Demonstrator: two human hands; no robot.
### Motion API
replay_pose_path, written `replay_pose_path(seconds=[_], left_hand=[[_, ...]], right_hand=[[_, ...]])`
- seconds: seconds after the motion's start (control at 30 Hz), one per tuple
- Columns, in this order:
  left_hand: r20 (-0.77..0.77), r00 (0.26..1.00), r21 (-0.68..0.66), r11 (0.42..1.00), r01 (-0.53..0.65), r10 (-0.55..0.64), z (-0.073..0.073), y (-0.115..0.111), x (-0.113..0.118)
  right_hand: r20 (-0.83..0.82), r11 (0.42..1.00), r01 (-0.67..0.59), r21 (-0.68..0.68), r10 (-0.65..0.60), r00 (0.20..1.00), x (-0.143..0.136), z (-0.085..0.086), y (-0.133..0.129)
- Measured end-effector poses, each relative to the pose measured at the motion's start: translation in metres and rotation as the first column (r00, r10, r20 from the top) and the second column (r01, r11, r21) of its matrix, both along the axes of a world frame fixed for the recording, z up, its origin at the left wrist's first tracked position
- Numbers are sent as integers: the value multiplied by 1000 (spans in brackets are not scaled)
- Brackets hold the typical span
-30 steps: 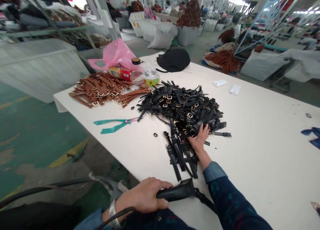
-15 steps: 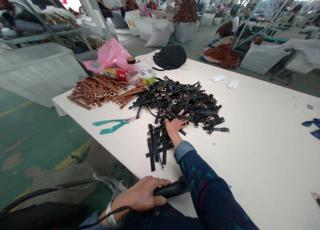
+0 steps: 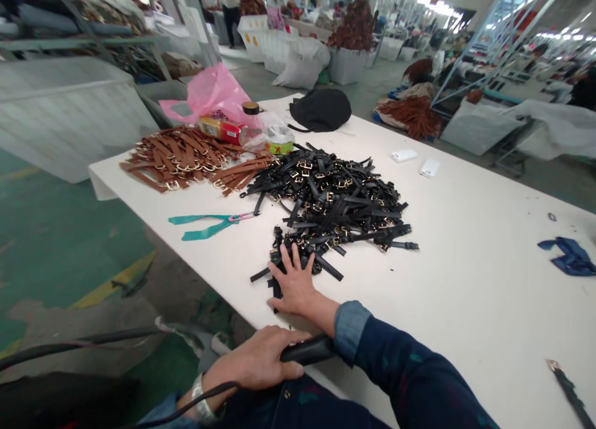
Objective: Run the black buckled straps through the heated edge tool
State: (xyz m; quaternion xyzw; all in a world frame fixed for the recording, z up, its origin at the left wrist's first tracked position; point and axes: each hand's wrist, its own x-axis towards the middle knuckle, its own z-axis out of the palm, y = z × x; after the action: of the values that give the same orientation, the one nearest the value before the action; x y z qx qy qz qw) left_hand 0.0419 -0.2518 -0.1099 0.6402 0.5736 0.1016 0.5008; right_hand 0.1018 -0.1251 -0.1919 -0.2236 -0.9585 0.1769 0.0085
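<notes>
My left hand (image 3: 258, 357), with a silvery band at its wrist, is wrapped round a thick black cylindrical tool (image 3: 311, 350) at the table's near edge. A dark cable crosses that wrist. My right hand (image 3: 295, 286) lies palm down with fingers spread on a small bunch of black buckled straps (image 3: 328, 266), partly hiding it. Just beyond its fingertips rises the large heap of black straps with gold buckles (image 3: 333, 193). To the left are scissors (image 3: 216, 223) with teal-wrapped handles, lying open, their tips touching the heap's edge.
Brown buckled straps (image 3: 179, 159) are piled at the table's left. Behind them stand a pink plastic bag (image 3: 212, 94) and a jar (image 3: 250, 115). A black cap (image 3: 321, 110) and white blocks (image 3: 403, 156) lie farther back. Dark blue cloth (image 3: 570, 255) and a single strap (image 3: 570, 388) are at right.
My right hand has left the large heap and come nearer, to the left, onto the small bunch of straps, its fingers spread. My left hand keeps its grip. The view has shifted slightly.
</notes>
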Motion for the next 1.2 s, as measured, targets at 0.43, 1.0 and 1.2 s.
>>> replay_pose_path(seconds=[0.43, 1.0, 1.2], left_hand=[[-96, 995, 12, 1000, -15, 16, -21, -13, 1], [-182, 977, -33, 994, 109, -113, -18, -5, 1], [-290, 944, -27, 987, 156, -157, -6, 9, 19]], right_hand=[[38, 932, -297, 210, 295, 955, 21, 10, 119], [-317, 805, 562, -191, -592, 741, 236, -34, -73], [-407, 785, 573, -235, -615, 676, 234, -54, -74]])
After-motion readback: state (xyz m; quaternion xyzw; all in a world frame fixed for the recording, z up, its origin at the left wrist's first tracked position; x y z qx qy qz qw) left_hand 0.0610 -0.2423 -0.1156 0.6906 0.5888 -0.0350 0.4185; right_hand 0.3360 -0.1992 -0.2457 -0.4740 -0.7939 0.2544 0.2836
